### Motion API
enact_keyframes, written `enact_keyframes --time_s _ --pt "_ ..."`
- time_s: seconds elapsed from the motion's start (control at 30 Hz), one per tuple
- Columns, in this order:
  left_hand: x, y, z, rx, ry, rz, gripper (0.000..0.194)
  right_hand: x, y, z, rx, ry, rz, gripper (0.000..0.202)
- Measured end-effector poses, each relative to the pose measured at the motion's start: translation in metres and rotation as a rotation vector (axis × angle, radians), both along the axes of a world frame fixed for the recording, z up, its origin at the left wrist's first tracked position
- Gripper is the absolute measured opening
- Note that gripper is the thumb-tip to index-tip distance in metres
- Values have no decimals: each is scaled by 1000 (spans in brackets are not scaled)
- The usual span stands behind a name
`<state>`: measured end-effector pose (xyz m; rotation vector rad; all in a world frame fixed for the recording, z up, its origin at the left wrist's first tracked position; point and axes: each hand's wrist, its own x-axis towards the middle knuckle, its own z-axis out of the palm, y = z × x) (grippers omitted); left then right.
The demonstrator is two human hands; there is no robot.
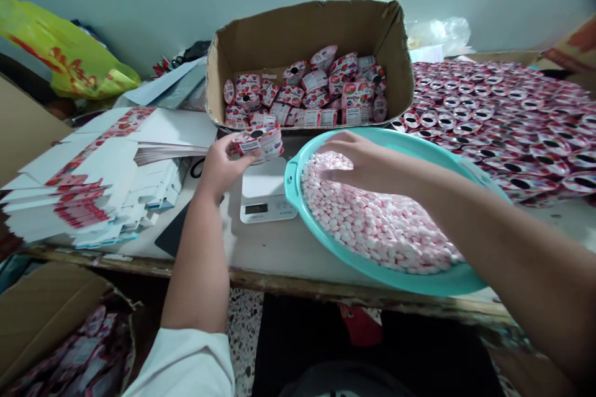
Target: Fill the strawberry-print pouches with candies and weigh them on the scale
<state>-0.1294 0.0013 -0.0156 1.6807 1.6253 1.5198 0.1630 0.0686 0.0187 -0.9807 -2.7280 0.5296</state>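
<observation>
Your left hand [222, 164] pinches a packet [267, 146] near the scale [265, 183], dark oval upward, probably keeping that end accessible. Your right hand [356, 161] curves over pellets [372, 220]; whether it grips any cannot be told. The basin [335, 247] adjoins the scale, likely shortening reach; the box [298, 28] stands behind.

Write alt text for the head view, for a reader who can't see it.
Left hand holding a printed pack over a white scale; right hand in a turquoise basin of small pink-and-white pieces. Behind is a cardboard box of similar packs, with stacked cartons to the left and rows of packs to the right.
</observation>
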Motion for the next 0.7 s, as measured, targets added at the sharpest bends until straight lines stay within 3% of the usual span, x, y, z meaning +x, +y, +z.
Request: enact_keyframes --time_s 0.1,0.17,0.23,0.37,0.43,0.53,0.7 --pt "-22 -1 -1 -244 116 15 44 10 6 3 -172 -308 -16 75" --pt "-30 0 -4 -430 220 -15 41 13 7 7 -232 -375 9 83" --pt "-32 2 -7 -517 273 -29 45 14 6 10 -230 -363 22 78" --pt "-27 2 -6 -445 114 -33 71 11 2 13 -225 -358 -11 60" --pt "-26 3 -6 -350 -18 -23 76 11 2 14 -205 -389 -28 52" --pt "-29 7 -8 -190 -144 92 74 12 4 14 -185 -411 -4 40" --pt "-38 17 -16 -120 -186 231 91 13 6 15 -172 -410 7 32"
